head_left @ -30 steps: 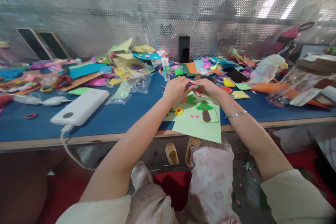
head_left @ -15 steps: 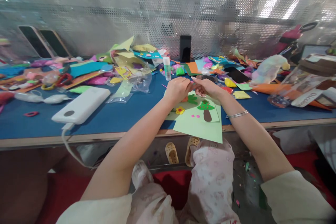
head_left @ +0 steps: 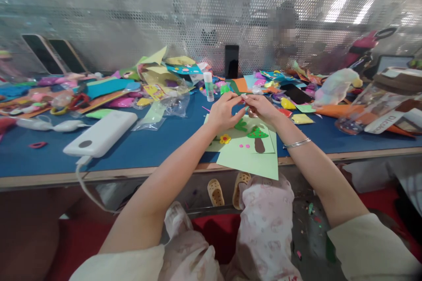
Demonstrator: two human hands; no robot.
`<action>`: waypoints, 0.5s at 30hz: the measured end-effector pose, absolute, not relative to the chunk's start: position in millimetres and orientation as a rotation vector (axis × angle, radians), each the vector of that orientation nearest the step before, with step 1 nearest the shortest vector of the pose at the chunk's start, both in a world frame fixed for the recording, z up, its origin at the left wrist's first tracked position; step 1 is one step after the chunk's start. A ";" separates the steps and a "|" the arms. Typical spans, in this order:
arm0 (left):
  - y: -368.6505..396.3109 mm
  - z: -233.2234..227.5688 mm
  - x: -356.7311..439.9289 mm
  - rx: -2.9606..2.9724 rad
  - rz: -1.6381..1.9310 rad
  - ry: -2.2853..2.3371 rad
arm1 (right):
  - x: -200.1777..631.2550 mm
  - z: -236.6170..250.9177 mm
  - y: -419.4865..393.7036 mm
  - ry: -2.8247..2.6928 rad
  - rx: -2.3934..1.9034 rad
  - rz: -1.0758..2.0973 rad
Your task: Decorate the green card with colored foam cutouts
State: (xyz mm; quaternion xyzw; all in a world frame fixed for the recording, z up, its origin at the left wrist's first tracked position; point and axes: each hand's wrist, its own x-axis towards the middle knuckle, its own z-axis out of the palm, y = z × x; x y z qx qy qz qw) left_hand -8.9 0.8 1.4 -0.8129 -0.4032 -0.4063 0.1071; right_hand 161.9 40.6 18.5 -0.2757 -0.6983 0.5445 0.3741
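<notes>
Fingers (head_left: 238,99) of both hands are meeting tip to tip above the light green card (head_left: 249,158), pinching something too small to make out between them. Left hand (head_left: 224,114) and right hand (head_left: 263,109) are hovering just over the card's tree cut-out (head_left: 258,138) and yellow flower (head_left: 225,138). That card is overhanging the tabletop's (head_left: 158,149) near edge, with a glue stick (head_left: 208,86) standing behind and a white power bank (head_left: 100,133) lying well to the left.

- Whatever my left hand (head_left: 224,112) and right hand (head_left: 262,109) pinch between them is too small for me to identify.
- The jar (head_left: 382,103) far right is cut off by the edge.
</notes>
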 end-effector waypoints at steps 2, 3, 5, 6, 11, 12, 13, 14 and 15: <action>1.6 1.5 -7.9 -2.411 -1.241 -1.224 | 163.5 19.6 39.5 -1.823 -0.717 1.355; 2.0 1.4 -7.4 -2.419 -1.258 -1.236 | 164.3 20.0 39.3 -1.837 -0.726 1.344; 3.1 0.6 -6.6 -2.438 -1.270 -1.232 | 166.0 20.4 39.6 -1.847 -0.743 1.336; 3.9 0.0 -6.3 -2.454 -1.263 -1.218 | 166.7 20.6 40.0 -1.850 -0.754 1.332; 10.9 -4.1 -7.7 -2.463 -1.260 -1.191 | 166.6 23.5 38.3 -1.905 -0.833 1.294; 12.2 -4.9 -8.5 -2.445 -1.272 -1.193 | 166.0 24.5 37.0 -1.928 -0.847 1.294; 13.2 -5.4 -9.3 -2.426 -1.282 -1.194 | 165.3 25.6 35.6 -1.949 -0.857 1.302; 13.8 -5.8 -10.0 -2.404 -1.288 -1.197 | 164.6 26.6 34.2 -1.965 -0.864 1.324; 13.9 -6.1 -10.5 -2.376 -1.293 -1.202 | 163.9 27.6 32.8 -1.970 -0.870 1.361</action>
